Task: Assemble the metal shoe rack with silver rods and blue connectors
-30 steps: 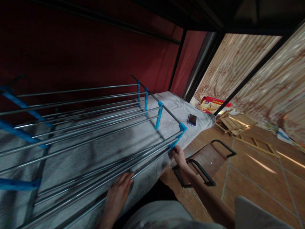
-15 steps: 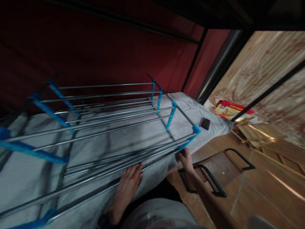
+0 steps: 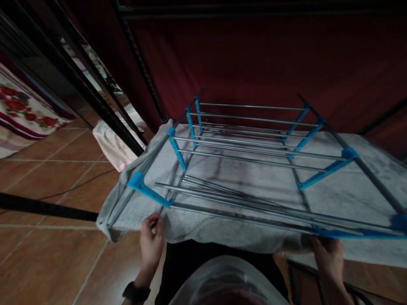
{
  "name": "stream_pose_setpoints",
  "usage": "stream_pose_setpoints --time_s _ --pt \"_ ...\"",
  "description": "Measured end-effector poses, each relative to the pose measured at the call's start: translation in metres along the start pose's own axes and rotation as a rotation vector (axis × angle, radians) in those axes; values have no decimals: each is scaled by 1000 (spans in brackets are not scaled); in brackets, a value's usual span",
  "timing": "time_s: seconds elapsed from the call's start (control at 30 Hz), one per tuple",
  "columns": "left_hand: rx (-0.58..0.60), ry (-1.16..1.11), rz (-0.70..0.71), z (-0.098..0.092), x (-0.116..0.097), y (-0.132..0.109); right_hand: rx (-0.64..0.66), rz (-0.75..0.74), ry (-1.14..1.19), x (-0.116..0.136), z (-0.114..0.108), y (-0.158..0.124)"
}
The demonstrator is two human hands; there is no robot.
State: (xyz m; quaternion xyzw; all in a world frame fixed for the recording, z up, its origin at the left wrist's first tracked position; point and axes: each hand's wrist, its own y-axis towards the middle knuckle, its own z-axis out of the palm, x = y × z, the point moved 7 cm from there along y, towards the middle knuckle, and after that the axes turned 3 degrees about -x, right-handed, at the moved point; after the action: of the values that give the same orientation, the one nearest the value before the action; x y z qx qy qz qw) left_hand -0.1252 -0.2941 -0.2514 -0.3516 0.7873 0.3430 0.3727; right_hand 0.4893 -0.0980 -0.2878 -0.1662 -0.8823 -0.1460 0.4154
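Observation:
A rack of thin metal rods and blue plastic brackets lies on a grey cloth. Near its left front bracket, my left hand is closed, thumb and finger pinched round the lower end of a dark tube. My right hand is at the right front bracket, its fingers partly hidden beneath it and curled at the rack's edge. Several loose rods lie slantwise along the front of the rack; one set of ends sticks out over the left bracket.
A dark red curtain hangs behind the rack, with black metal posts at the left. Striped cloth hangs beyond the posts, and a flowered cloth at far left. Brown tiles cover the floor.
The view has swung left, so the phone and chair frame on the right have mostly left it. My left hand has moved from the front rods to the rack's left end; my right stays at its right end.

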Motion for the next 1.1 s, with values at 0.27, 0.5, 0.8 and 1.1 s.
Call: stream_pose_setpoints --time_s 0.27,0.5,0.8,1.1 --pt "170 -178 -155 46 -6 22 -27 94 -22 0 -2 -7" --pt "60 -32 -137 43 -10 15 -39 126 -95 -1 -1 -7" --pt "-4 71 -136 42 -11 6 -80 113 -87 0 -1 -3" --pt "17 114 -152 43 -9 6 -48 91 -74 -12 7 2"
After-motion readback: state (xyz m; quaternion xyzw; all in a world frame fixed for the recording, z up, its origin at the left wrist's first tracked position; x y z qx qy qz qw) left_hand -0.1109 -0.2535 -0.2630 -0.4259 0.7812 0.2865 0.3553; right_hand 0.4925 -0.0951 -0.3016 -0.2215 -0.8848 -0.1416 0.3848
